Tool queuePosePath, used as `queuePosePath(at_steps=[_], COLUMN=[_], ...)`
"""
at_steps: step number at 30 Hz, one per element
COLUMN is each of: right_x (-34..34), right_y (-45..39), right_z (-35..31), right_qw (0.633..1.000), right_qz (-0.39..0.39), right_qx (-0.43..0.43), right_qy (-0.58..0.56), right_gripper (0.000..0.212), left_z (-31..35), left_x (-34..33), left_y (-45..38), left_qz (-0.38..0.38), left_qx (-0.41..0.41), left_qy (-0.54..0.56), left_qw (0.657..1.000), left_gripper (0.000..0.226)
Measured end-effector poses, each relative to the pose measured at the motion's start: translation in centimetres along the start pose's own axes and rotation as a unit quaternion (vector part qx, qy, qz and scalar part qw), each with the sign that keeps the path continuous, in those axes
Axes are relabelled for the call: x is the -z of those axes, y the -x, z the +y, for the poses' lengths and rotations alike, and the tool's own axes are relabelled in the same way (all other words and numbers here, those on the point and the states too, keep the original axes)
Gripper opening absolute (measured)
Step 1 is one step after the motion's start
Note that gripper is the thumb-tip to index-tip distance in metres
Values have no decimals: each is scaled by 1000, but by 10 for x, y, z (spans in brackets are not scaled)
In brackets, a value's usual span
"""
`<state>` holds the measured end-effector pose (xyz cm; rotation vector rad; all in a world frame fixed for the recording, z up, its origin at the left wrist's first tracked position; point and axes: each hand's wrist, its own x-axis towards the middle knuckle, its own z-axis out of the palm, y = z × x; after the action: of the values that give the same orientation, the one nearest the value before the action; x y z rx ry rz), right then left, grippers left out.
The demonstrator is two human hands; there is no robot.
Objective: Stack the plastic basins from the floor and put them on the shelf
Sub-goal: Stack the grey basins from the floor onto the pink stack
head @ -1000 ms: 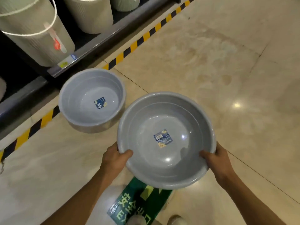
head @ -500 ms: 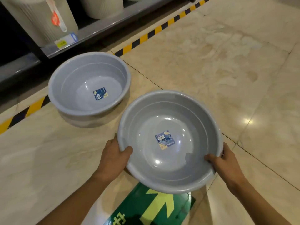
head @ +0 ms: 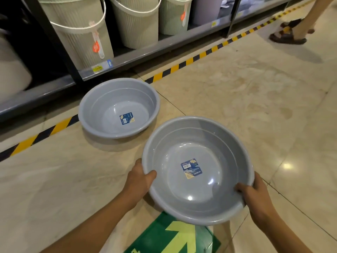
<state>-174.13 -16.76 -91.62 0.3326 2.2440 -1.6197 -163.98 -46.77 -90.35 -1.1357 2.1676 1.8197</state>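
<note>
A round grey plastic basin [head: 197, 170] with a blue label on its glossy bottom is held above the floor, the left hand [head: 138, 179] and the right hand [head: 255, 194] each clamped on its near rim, thumbs inside. A second round grey plastic basin [head: 119, 107] sits on the polished beige tiled floor [head: 237, 88] to the far left, just beside the yellow-black striped tape [head: 182, 64]. Beyond it, ribbed pale plastic buckets [head: 135, 21] fill the dark metal shelf [head: 145, 52]. A green arrow floor sticker [head: 175, 238] lies nearest.
</note>
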Motion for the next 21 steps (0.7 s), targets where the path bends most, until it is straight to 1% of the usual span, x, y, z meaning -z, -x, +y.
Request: queuePosePath(at_steps=[3,5,7,10,13,17,20,21], right_x=[2,2,0,-7,-26,-72,-118,-134], right_y=[-2,-7,-13,-23,-34,-46,-51,-53], right_z=[-20,-41,-69,-118,-167,-229,-263,-271], right_qw=[1000,999,998,996,993,986,980,978], right_qz=[-4,-10,-14,-32,-53,-95,-132,-144], right_qx=[27,45,60,84,104,133,146,148], right_qy=[3,8,10,8,-4,-21,-20,-21], right_gripper=[60,59,55,52,50,45,45,46], left_z=[14,27,45,78,112,153,171,172], left_x=[6,12,22,45,78,130,173,187], left_y=[2,2,0,-3,-9,-23,-34,-38], left_qz=[30,47,63,77,93,142,172,180], left_qx=[-25,-35,-42,-54,-70,-101,-102,-101], left_qy=[-2,-3,9,32,46,63,77,84], left_qw=[999,998,997,995,992,983,977,975], left_gripper=[62,65,61,48,45,35,39,37])
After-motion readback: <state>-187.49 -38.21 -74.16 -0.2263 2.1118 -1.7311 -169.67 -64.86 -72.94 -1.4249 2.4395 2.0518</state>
